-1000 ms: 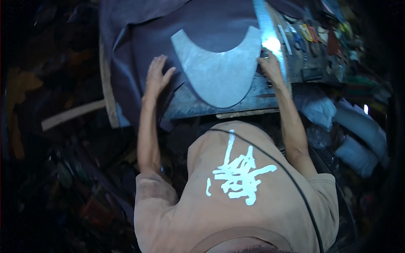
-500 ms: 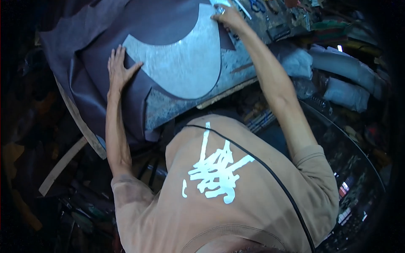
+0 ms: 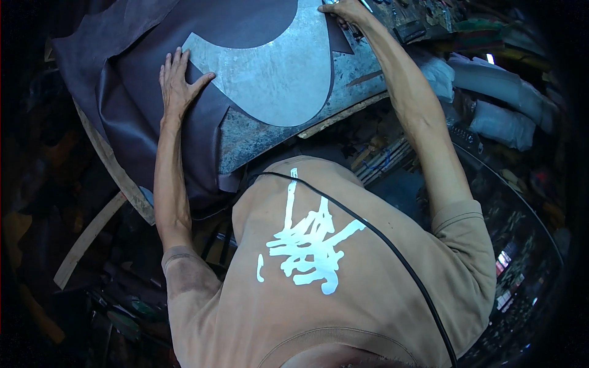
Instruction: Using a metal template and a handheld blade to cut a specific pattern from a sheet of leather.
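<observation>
A pale grey, crescent-shaped template lies flat on a dark brown leather sheet. With fingers spread, my left hand rests flat on the leather, its thumb beside the template's left edge. My right hand is at the upper right, with the index finger reaching to the template's right edge. Its other fingers are curled in around something I cannot make out, partly cut off by the top of the picture. The leather's cut edge shows just outside the template's rounded near end.
The worn table top shows along the near side, ending in a wooden edge. The leather drapes over the table's left side. Plastic-wrapped bundles lie at the right. A black cable crosses my shirt.
The whole view has shifted, so the table and template sit higher in the picture. My left hand stays at the same place by the template. My right hand's curled fingers have turned slightly.
</observation>
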